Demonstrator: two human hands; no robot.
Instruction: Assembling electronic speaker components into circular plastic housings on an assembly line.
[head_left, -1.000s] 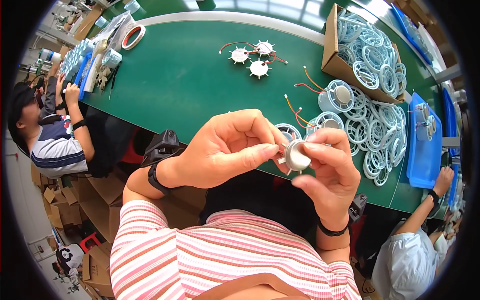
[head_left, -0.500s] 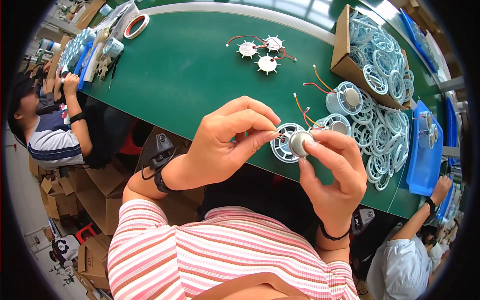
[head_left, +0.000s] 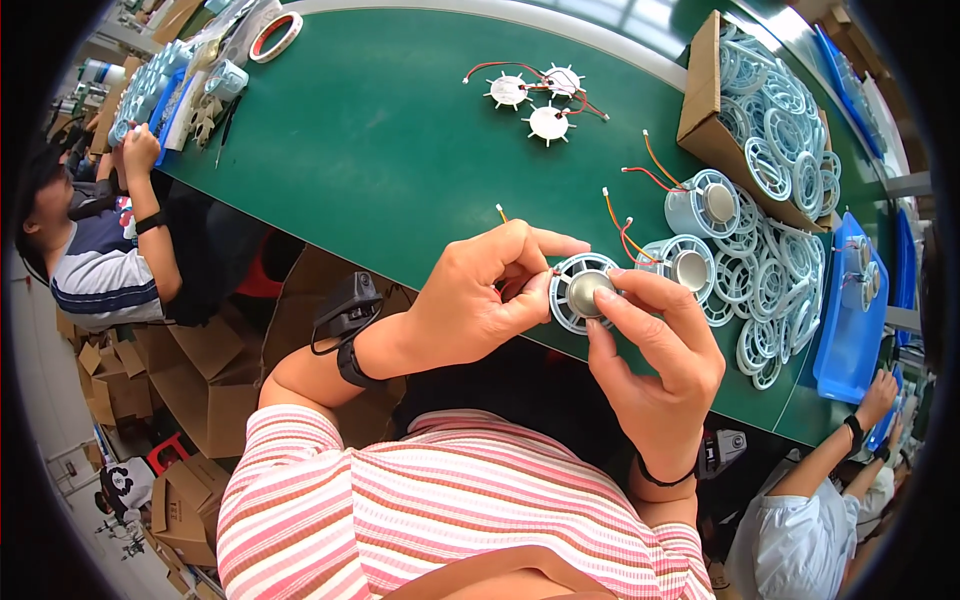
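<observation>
A round silver motor [head_left: 589, 294] is in the grip of my right hand [head_left: 655, 345], thumb below and fingers on its face. It sits over the middle of a light-blue spoked housing [head_left: 562, 316] at the table's near edge. At that housing's left side my left hand [head_left: 470, 285] pinches a thin wire, mostly hidden by the fingers. An orange wire end [head_left: 502, 213] sticks up behind this hand. Just to the right stand two more housings with silver motors, one near [head_left: 690, 268] and one farther back [head_left: 717, 203], their red and orange wires trailing left.
A pile of light-blue rings [head_left: 770, 290] lies at the right below a cardboard box [head_left: 702, 100] of more rings. A blue tray [head_left: 838, 370] is beyond it. Three white spoked discs [head_left: 548, 124] with wires lie farther back. Tape [head_left: 276, 38] lies far left. Co-workers sit at both sides.
The silver motor has moved left and down onto the spoked housing, and its face is turned more upward. My left hand's fingers have closed in beside the housing's rim.
</observation>
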